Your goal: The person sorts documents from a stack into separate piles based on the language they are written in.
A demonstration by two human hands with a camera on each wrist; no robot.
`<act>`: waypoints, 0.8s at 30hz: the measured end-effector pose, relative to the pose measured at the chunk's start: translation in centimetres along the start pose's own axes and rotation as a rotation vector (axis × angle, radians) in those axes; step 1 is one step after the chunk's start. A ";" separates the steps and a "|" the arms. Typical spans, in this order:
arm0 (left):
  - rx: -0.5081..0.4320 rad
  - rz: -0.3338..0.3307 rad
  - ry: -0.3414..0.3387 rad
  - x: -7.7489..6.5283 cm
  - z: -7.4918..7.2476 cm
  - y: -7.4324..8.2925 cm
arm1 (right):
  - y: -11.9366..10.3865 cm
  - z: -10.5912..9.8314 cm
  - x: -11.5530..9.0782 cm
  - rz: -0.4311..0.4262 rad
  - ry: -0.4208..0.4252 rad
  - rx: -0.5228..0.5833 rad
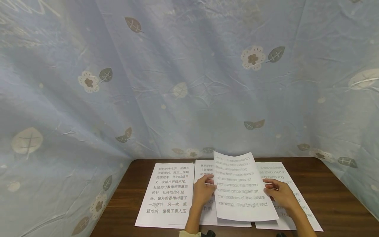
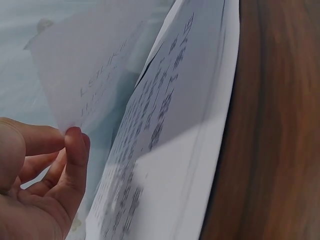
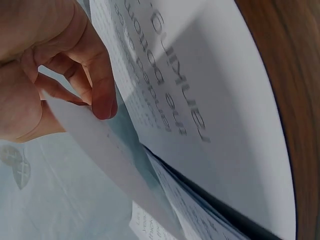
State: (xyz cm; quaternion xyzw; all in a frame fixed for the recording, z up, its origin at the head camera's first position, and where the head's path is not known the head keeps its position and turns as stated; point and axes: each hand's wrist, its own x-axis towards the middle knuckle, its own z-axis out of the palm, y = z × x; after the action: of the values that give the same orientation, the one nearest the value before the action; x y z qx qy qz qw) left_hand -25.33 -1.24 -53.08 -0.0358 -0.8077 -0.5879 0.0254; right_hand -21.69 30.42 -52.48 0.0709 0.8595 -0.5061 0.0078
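A white sheet of paper (image 1: 241, 184) printed with large English text is held up by both hands, its top edge bowed. My left hand (image 1: 203, 191) pinches its left edge between thumb and fingers. On the opposite edge, my right hand (image 1: 279, 194) grips it the same way. The left wrist view shows the sheet (image 2: 90, 60) rising from the fingertips of the left hand (image 2: 45, 185). In the right wrist view, the right hand (image 3: 70, 60) has the sheet's edge (image 3: 115, 160) between thumb and fingers. The lifted sheet partly hides the papers behind it.
Chinese-printed papers (image 1: 168, 194) lie at the left of the dark wooden table (image 1: 118, 204). Another Chinese-printed sheet (image 1: 203, 166) lies in the middle, and English-printed paper (image 1: 291, 197) at the right. A blue patterned curtain (image 1: 204, 98) hangs behind the table.
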 end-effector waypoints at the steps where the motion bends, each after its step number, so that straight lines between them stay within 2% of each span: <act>1: -0.010 -0.002 -0.001 -0.1 0.3 0.0 | 0.2 -0.2 0.0 0.002 0.001 -0.003; 8: -0.035 0.015 0.004 -0.2 2.2 0.4 | 1.3 -1.8 0.1 0.008 0.009 -0.031; 20: -0.071 -0.028 -0.016 -0.7 5.7 1.5 | 3.0 -5.2 -0.5 0.022 0.001 -0.060; 24: -0.083 -0.022 -0.017 -0.8 6.7 2.0 | 3.7 -6.2 -0.4 -0.001 0.010 -0.085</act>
State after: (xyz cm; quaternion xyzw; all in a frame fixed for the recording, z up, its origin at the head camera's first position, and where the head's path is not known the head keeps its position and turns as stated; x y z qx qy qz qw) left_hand -24.34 5.70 -53.28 -0.0329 -0.7833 -0.6207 0.0103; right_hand -20.42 37.52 -52.60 0.0726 0.8802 -0.4690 0.0063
